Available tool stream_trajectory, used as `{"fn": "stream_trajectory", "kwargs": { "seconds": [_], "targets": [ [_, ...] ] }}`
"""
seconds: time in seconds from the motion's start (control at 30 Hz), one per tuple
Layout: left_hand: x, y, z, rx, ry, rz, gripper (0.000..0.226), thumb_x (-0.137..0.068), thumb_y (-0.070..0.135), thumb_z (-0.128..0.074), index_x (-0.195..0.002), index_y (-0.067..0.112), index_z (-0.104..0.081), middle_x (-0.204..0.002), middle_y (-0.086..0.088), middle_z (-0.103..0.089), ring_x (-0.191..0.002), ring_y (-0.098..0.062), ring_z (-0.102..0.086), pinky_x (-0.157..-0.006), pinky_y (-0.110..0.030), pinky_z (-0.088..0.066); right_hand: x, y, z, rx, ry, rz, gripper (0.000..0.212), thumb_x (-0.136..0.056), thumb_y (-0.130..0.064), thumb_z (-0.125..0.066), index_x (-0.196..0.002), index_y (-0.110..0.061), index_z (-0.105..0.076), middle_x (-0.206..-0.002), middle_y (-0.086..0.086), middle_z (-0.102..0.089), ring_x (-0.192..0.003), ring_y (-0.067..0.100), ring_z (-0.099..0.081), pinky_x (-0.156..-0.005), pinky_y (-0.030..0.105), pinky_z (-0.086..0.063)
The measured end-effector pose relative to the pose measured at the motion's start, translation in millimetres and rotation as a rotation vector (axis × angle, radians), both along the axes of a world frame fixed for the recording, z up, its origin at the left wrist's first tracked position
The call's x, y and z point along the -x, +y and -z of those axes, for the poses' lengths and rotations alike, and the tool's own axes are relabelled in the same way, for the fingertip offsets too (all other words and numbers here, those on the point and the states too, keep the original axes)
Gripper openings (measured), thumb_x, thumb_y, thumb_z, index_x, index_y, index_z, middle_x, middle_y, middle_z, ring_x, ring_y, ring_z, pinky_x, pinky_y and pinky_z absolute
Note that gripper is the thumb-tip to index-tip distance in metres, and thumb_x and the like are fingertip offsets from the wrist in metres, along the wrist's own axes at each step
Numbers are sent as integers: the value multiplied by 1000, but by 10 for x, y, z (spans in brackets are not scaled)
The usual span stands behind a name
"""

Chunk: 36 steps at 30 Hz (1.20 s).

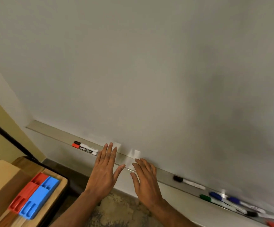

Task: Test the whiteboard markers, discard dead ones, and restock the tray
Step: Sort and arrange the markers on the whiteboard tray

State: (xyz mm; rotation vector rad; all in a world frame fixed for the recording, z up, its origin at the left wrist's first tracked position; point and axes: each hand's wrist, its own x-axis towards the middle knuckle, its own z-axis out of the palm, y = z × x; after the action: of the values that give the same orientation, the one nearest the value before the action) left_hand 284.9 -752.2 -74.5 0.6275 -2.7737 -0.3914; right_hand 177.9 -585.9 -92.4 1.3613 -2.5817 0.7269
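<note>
- Evidently, in the head view, the testing step is judged to be only at its start: no marker is held, no cap is off, and no test stroke is seen on the whiteboard [149, 71].
- The marker tray [164, 176] is seen running along the board's lower edge, from upper left to lower right.
- At its left part a black-capped marker [79, 143] and a red-capped marker [77, 146] are laid side by side, touching or nearly so.
- Further right a lone black marker [188, 182] is seen, and beyond it a blurred cluster with a green marker [206, 197] and a blue marker [215, 194]; the rest cannot be told apart.
- The next move is judged to call for one marker to be gripped round its barrel, its cap pulled off by the other hand, and a short line drawn on the board.
- The left hand [103, 171] is held flat with fingers straight and slightly spread; nothing is gripped. Its fingertips are placed over the tray, just beside the ends of the left pair; contact cannot be told.
- The right hand [146, 182] is likewise spread flat and empty, its fingertips at the tray's front edge, well apart from the lone black marker.
- At lower left a red slotted holder [26, 192] and a blue slotted holder [39, 197] are seen side by side on a wooden table [62, 182], beside a cardboard box [2, 182].
</note>
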Motion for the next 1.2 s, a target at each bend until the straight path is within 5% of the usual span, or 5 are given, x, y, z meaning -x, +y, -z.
{"fn": "stream_trajectory", "kwargs": {
  "seconds": [0.27, 0.47, 0.6, 0.9, 1.2],
  "targets": [
    [254, 1186, 63, 39, -122, 52, 73, -105, 64, -14, -162, 19, -5, -170, -1, 9, -157, -20, 8, -122, -38, -2, 486, 1474, 84, -3, -1, 210, 30, -91, -12, -63, -120, -16, -69, -125, 1, -69, -119, 21, -63, -105, 38, -45],
    [358, 1704, 47, 70, -188, 67, 66, -107, 54, -17, -162, 18, -9, -170, 0, 9, -156, -17, 12, -122, -35, 5, 906, 2126, 313, -109, -102, 224, 62, -65, 10, -83, -121, -11, -69, -119, 7, -72, -109, 23, -70, -97, 34, -52],
    [411, 1829, -11, 51, -211, 114, 69, -101, 59, 0, -159, 25, 11, -165, 7, 29, -150, -11, 31, -121, -34, 14, 1009, 2090, 343, -134, -115, 218, 66, -53, 9, -88, -114, -12, -71, -111, 7, -74, -100, 23, -72, -90, 34, -56],
    [384, 1668, 102, 79, -196, 121, 63, -107, 57, -10, -162, 25, -6, -170, 3, 6, -156, -15, 9, -122, -36, 0, 1127, 1811, 353, -206, -55, 160, 52, -37, -3, -94, -82, -22, -75, -77, -5, -74, -71, 16, -71, -72, 32, -60],
    [575, 1821, -471, -320, 3, 90, 59, -104, 57, -28, -158, 34, -27, -163, 18, -20, -153, -2, -12, -124, -28, -21, 854, 1660, -145, 127, -61, 113, 41, -81, -2, -78, -119, -14, -68, -113, 3, -70, -102, 19, -68, -88, 34, -59]
  ]
}}
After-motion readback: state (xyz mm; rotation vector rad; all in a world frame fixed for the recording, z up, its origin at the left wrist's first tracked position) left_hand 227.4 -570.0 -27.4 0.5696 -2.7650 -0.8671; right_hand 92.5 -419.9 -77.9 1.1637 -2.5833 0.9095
